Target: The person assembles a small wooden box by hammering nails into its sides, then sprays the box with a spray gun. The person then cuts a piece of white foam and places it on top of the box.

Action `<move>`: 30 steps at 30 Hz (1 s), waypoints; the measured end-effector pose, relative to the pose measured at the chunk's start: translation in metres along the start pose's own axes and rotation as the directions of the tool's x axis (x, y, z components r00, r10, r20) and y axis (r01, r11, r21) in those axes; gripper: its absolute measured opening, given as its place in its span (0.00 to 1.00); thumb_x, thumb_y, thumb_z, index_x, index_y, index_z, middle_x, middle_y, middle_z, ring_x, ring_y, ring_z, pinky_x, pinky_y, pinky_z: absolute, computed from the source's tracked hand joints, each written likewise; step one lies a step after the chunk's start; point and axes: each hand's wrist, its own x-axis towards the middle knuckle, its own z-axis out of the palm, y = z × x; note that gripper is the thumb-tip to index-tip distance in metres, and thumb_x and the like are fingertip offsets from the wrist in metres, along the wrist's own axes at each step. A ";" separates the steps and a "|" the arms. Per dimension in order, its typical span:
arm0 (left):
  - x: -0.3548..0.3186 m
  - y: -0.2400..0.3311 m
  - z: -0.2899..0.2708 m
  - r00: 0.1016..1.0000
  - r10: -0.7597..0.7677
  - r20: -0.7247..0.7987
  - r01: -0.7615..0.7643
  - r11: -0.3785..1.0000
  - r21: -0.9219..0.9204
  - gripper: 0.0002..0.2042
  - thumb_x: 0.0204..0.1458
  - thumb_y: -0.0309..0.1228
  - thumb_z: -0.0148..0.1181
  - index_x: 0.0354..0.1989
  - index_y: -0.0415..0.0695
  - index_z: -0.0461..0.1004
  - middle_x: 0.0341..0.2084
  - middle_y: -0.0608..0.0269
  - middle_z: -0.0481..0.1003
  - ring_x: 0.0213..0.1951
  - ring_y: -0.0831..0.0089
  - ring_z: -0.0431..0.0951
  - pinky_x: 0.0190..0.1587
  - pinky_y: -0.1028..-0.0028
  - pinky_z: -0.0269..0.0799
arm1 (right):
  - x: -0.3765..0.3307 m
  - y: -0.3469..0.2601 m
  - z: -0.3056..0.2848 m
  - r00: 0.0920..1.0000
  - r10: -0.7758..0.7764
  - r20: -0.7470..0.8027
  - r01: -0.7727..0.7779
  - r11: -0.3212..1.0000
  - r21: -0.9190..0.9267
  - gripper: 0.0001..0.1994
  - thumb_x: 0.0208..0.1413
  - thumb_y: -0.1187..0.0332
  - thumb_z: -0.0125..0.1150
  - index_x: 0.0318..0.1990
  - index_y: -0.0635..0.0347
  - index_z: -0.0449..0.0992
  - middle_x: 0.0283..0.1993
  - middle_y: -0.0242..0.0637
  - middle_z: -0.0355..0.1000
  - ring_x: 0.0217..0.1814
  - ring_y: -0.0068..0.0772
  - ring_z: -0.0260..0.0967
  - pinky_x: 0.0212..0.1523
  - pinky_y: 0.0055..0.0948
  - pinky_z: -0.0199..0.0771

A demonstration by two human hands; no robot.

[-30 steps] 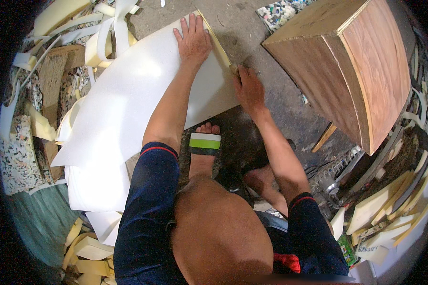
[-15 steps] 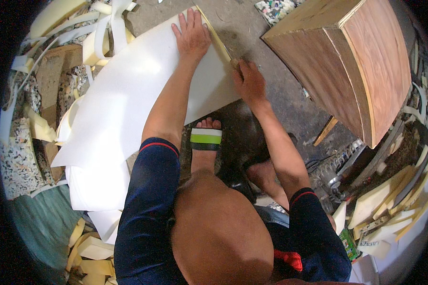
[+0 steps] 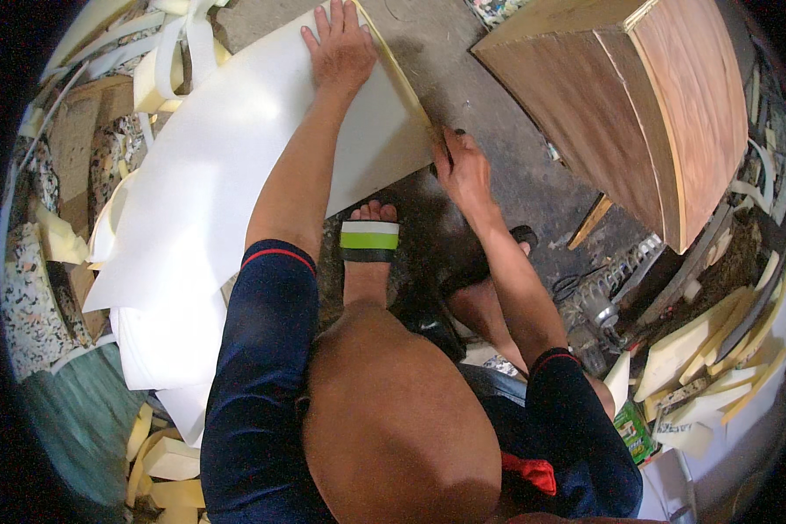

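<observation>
A large white sheet (image 3: 192, 166) with a thin pale-yellow edge lies before me, reaching from the far middle down to the left. My left hand (image 3: 342, 54) is pressed flat on it near the far edge, fingers spread. Beside the sheet's right corner is my right hand (image 3: 465, 175), its fingers curled around something small and dark that I cannot make out. My bare foot in a green-and-white strapped sandal (image 3: 369, 240) is just below the sheet's near edge.
A wooden box-like piece (image 3: 620, 113) with curved plywood sides stands at the right. Foam offcuts (image 3: 690, 349) are heaped at the lower right, with a coil spring (image 3: 616, 279) close by. Speckled foam (image 3: 39, 293) and a green cloth (image 3: 87, 424) lie at the left.
My right hand has moved along the sheet's right edge toward its near corner. My left hand stays flat on the sheet. The whole view has shifted slightly.
</observation>
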 end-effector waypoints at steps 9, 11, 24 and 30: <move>-0.057 0.034 -0.029 0.993 0.033 0.117 -0.025 0.997 -0.069 0.30 0.60 0.42 0.51 0.69 0.41 0.58 0.71 0.51 0.54 0.71 0.46 0.51 0.66 0.35 0.47 | -0.004 -0.001 -0.004 1.000 -0.006 0.018 0.007 1.000 -0.014 0.18 0.59 0.66 0.60 0.56 0.56 0.75 0.42 0.53 0.74 0.44 0.59 0.74 0.43 0.49 0.75; -0.076 0.047 -0.033 0.984 0.020 0.176 -0.006 0.997 -0.081 0.31 0.60 0.44 0.50 0.70 0.42 0.58 0.72 0.53 0.53 0.72 0.46 0.50 0.67 0.36 0.46 | -0.003 -0.003 -0.005 0.999 0.020 0.043 -0.018 0.999 -0.048 0.17 0.59 0.66 0.59 0.55 0.54 0.75 0.43 0.53 0.74 0.45 0.59 0.74 0.44 0.49 0.75; -0.084 0.054 -0.037 0.983 -0.047 0.180 0.052 0.998 -0.024 0.32 0.62 0.46 0.48 0.71 0.44 0.55 0.72 0.53 0.51 0.72 0.47 0.51 0.66 0.36 0.50 | -0.032 0.011 -0.008 0.999 -0.041 0.002 0.041 0.997 -0.071 0.17 0.58 0.65 0.61 0.55 0.54 0.75 0.41 0.49 0.75 0.40 0.57 0.76 0.39 0.49 0.77; -0.086 0.056 -0.030 0.985 -0.054 0.166 0.056 0.998 -0.012 0.32 0.61 0.46 0.48 0.71 0.45 0.55 0.72 0.55 0.52 0.72 0.50 0.50 0.67 0.37 0.46 | -0.055 0.025 -0.009 0.999 0.035 0.036 -0.033 0.997 -0.069 0.18 0.58 0.66 0.61 0.56 0.53 0.75 0.43 0.48 0.76 0.42 0.57 0.75 0.42 0.48 0.76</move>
